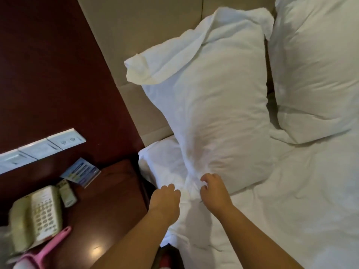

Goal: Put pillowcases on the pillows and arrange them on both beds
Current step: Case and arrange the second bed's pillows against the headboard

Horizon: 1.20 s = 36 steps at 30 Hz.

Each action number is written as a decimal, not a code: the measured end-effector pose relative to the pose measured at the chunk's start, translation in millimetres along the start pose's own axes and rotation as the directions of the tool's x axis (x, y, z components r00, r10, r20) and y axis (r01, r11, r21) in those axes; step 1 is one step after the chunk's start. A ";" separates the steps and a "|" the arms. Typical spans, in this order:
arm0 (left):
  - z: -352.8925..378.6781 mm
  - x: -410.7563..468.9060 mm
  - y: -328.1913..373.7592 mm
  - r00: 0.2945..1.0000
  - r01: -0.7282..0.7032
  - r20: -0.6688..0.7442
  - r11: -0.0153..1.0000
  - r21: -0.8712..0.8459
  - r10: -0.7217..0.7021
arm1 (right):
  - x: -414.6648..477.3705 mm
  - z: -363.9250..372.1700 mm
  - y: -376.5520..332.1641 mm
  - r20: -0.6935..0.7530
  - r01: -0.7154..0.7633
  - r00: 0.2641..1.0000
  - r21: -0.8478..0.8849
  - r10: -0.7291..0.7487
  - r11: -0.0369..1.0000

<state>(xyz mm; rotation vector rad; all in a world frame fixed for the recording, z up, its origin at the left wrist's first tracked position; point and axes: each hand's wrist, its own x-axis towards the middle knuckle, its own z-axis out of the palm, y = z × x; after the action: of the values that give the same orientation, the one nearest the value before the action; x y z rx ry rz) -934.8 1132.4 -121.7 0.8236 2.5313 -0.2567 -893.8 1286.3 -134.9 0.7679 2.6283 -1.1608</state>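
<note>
A cased pillow (209,105) is propped against the headboard (136,45) at the left edge of the bed (291,200), its bunched lower end pinched in the curled fingers of the left hand (165,200) and right hand (213,191); tugged sideways, it could be toppled onto the nightstand (108,191).

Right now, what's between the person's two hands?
A bunched fold of the pillowcase separates the left hand from the right hand, seen in the head view.

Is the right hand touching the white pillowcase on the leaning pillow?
Touching: the head view shows the right hand pinching the bunched end of the white cloth pillowcase.
</note>
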 end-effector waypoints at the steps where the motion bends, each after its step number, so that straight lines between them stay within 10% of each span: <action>1: 9.6 2.2 -3.8 1.000 -0.015 0.022 1.000 0.021 0.014 | -1.4 10.8 5.2 0.019 -0.012 1.000 -0.023 0.012 1.000; 11: 78.6 81.5 -25.8 0.989 -0.092 0.128 0.992 0.088 0.080 | 50.0 85.9 27.2 0.218 0.061 0.976 -0.313 0.009 0.948; 15: 103.5 125.7 -18.3 0.984 0.067 0.174 0.975 -0.212 -0.030 | 77.0 111.2 29.6 0.337 0.106 0.939 -0.477 0.071 0.872; 22: 137.1 156.2 -6.0 0.970 0.245 0.214 0.463 -0.852 -0.118 | 110.8 129.5 36.0 0.278 0.020 0.944 -0.589 0.179 0.808; 36: 58.7 91.7 -37.5 0.989 0.137 0.136 0.763 -0.632 -0.065 | 66.5 104.6 -31.1 0.295 0.196 0.955 -0.618 -0.006 0.762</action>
<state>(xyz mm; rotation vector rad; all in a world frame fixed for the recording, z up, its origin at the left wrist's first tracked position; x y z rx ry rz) -1000.8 1130.7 -216.0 0.3802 2.3136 0.5073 -972.2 1218.4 -209.5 0.2926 2.5702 -0.2730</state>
